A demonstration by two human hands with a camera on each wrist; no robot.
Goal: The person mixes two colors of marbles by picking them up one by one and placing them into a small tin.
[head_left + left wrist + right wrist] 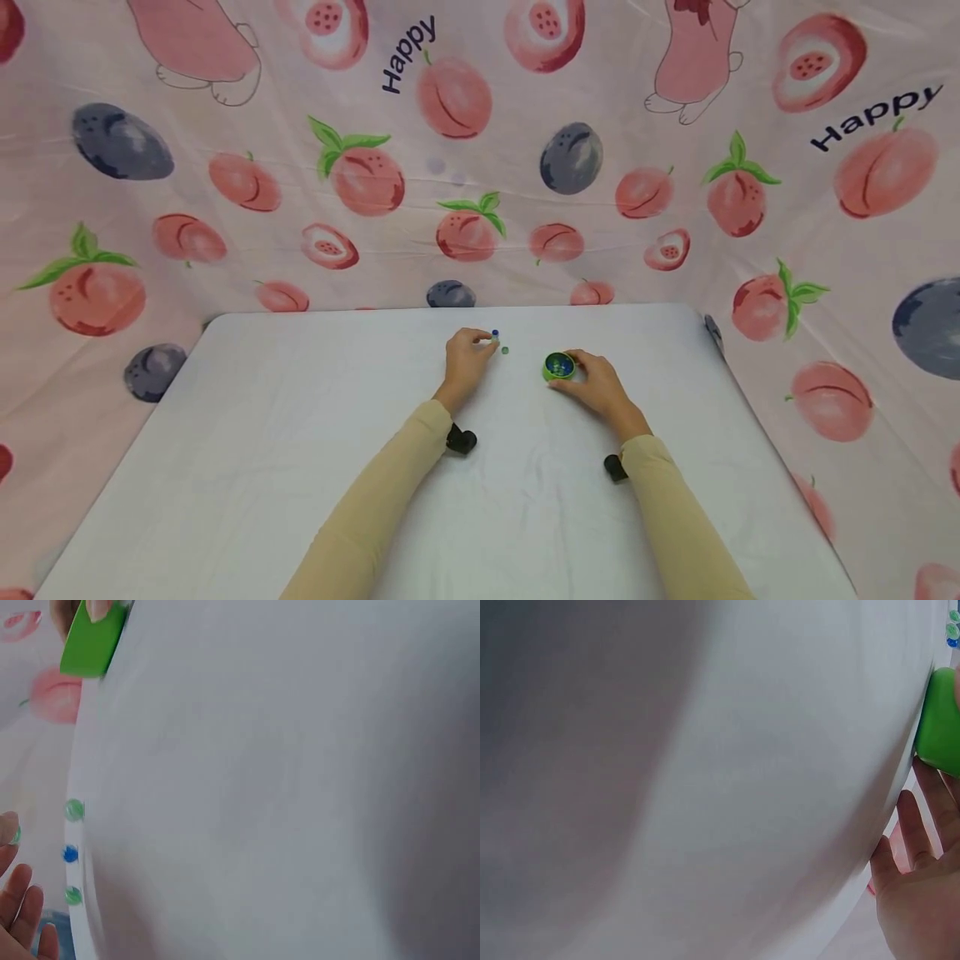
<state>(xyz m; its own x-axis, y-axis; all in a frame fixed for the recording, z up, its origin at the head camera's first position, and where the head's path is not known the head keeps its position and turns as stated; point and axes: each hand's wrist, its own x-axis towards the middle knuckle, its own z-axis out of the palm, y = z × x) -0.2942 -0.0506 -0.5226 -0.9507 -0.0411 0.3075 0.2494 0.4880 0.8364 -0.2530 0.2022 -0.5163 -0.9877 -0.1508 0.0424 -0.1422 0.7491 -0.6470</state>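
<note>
My left hand (467, 365) pinches a green glass marble (16, 836) between thumb and finger, clearest in the left wrist view. Beside those fingertips, on the white cloth, lie a blue marble (70, 853) and two green marbles, one (73, 809) on each side of it. To the right stands a small green bowl (548, 376) with several blue and green marbles inside. Thumb and fingers of my right hand (597, 385) grip its wall from the right. Only the outer side of the bowl shows in the right wrist view, at the edge.
A white cloth covers the table (262, 467). Behind and around it hangs a pink curtain (510, 150) printed with fruit. A dark object (714, 332) sits at the table's right edge. Black wrist cameras (462, 440) are strapped beneath both forearms.
</note>
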